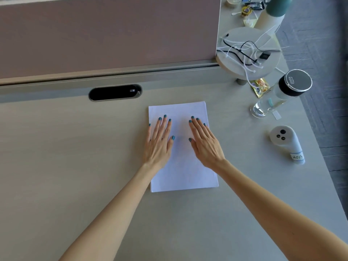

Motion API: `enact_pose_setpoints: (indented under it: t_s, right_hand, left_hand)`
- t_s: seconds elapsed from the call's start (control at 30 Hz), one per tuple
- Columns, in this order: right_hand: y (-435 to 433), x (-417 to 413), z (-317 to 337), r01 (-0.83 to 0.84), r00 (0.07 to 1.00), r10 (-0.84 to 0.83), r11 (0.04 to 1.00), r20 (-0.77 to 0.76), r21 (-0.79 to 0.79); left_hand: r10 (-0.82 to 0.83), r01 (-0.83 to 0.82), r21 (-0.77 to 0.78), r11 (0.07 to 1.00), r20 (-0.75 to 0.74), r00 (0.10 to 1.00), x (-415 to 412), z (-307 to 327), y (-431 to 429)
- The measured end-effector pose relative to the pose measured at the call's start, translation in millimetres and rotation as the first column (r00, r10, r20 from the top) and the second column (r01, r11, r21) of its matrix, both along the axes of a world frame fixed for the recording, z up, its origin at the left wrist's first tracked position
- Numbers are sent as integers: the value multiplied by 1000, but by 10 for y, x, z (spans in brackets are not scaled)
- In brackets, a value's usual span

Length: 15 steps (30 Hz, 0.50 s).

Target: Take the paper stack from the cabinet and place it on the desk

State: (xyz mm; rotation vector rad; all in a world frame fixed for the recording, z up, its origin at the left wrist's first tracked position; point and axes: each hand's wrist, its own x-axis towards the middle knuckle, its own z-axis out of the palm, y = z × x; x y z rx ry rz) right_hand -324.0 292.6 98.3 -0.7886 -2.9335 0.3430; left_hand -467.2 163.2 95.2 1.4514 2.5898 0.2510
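A white paper stack (181, 172) lies flat on the pale wooden desk (75, 157), a little right of centre. My left hand (159, 142) rests palm down on the stack's left edge, fingers spread and extended. On the right half of the stack my right hand (204, 142) also lies flat, fingers straight. Neither hand grips the paper. No cabinet is in view.
A brownish partition (105, 34) bounds the desk's back edge, with a black oval cable slot (115, 92) before it. To the right stand a clear bottle with a black lid (282, 93), a white handheld controller (287, 143), a snack packet (259, 86) and a round stand holding cables (246, 51).
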Motion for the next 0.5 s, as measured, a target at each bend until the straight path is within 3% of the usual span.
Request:
enact_pose_setpoints:
  t_s: [0.37,0.5]
  right_hand:
    - [-619,517,49,-13,1000,15,994,16,-110]
    - [-608,525,142,-29,1000,29,997,-1,-65]
  left_hand:
    - [-24,31,-79,996,82,996,583,37,-504]
    - [-35,40,-69,997,80,996,607,110,-497]
